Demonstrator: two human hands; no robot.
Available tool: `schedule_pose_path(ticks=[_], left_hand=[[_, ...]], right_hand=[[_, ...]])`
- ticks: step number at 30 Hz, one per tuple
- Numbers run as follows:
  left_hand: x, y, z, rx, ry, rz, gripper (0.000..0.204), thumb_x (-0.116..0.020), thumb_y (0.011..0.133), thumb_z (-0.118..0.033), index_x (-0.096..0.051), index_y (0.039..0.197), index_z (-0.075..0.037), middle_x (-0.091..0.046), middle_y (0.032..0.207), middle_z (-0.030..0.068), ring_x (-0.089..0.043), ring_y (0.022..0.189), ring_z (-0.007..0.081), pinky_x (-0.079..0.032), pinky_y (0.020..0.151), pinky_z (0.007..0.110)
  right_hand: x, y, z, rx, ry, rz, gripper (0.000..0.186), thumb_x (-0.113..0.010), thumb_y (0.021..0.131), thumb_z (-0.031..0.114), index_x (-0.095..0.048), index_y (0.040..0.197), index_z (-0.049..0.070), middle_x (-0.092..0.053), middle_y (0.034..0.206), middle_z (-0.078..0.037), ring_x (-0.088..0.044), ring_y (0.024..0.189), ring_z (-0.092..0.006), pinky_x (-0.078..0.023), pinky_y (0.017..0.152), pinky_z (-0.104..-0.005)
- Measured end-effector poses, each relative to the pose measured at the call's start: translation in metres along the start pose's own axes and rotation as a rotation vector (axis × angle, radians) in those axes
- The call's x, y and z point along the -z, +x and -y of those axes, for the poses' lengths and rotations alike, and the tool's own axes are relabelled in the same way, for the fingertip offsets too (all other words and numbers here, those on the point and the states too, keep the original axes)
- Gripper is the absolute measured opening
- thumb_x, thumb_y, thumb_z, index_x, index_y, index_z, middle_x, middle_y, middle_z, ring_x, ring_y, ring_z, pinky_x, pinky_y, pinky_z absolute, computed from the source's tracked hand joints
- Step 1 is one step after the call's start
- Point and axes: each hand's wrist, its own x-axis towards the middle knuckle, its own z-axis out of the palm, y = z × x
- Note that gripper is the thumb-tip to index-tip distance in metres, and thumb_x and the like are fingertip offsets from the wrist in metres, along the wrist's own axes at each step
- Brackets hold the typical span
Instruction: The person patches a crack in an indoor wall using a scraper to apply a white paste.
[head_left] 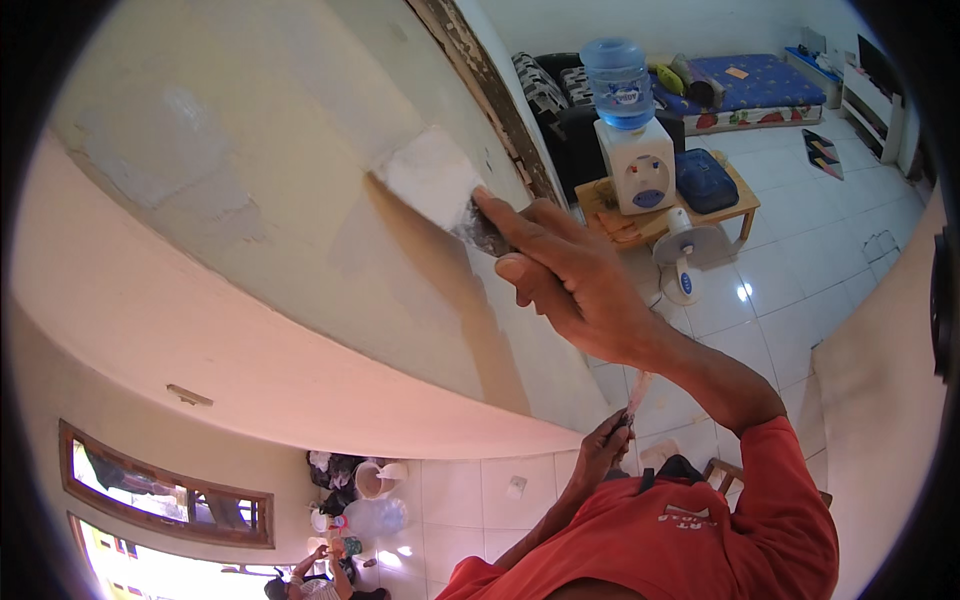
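Cream wall — putty knife in right hand

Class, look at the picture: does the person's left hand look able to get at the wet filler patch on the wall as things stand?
Probably not right away: the left hand sits low, gripping a small tool, while the right hand with its putty knife already covers the filler patch.

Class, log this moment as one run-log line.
right hand: presses white-coated putty knife on cream wall | left hand: holds second tool
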Motion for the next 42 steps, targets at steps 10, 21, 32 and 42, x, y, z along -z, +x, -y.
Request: schedule_pose_path(ticks=[10,21,32,42], left_hand=[[0.022,0.014,0.04,0.022,0.045,0.051,0.049,-0.055,0.1,-0.023,-0.045,0.143,-0.001,-0.057,0.086,-0.0031,-0.047,0.067,0.003,-0.039,0.055,0.018],[-0.001,0.006,0.011,0.0,-0.044,0.103,0.048,-0.052,0.102,-0.024,-0.044,0.145,-0.003,-0.059,0.094,-0.0014,-0.047,0.07,0.003,-0.04,0.06,0.018],[0.01,0.017,0.037,-0.011,-0.004,0.148,0.038,-0.054,0.101,-0.023,-0.048,0.131,-0.002,-0.059,0.09,0.0007,-0.049,0.069,0.0042,-0.04,0.059,0.019],[-0.004,0.013,0.009,-0.031,0.064,0.104,0.019,-0.055,0.1,-0.024,-0.058,0.093,-0.006,-0.056,0.074,-0.0019,-0.048,0.063,0.0044,-0.038,0.056,0.019]], right_hand=[[0.025,-0.043,0.033,-0.063,-0.154,0.384,0.058,-0.061,0.095,0.016,-0.039,0.146,-0.001,-0.054,0.09,-0.013,-0.059,0.07,-0.0238,-0.047,0.065,-0.0346],[0.053,0.059,0.037,-0.668,0.322,0.232,0.037,-0.062,0.093,0.036,-0.069,0.085,0.001,-0.054,0.059,0.002,-0.049,0.049,-0.0077,-0.04,0.046,-0.0278],[0.034,0.006,0.1,-0.386,0.147,0.394,0.034,-0.062,0.096,0.029,-0.068,0.105,-0.004,-0.06,0.065,-0.006,-0.052,0.049,-0.013,-0.047,0.059,-0.0284],[0.052,-0.005,0.086,-0.478,0.021,0.322,0.05,-0.055,0.099,0.022,-0.045,0.139,-0.008,-0.057,0.074,-0.013,-0.058,0.065,-0.0205,-0.045,0.057,-0.0374]])
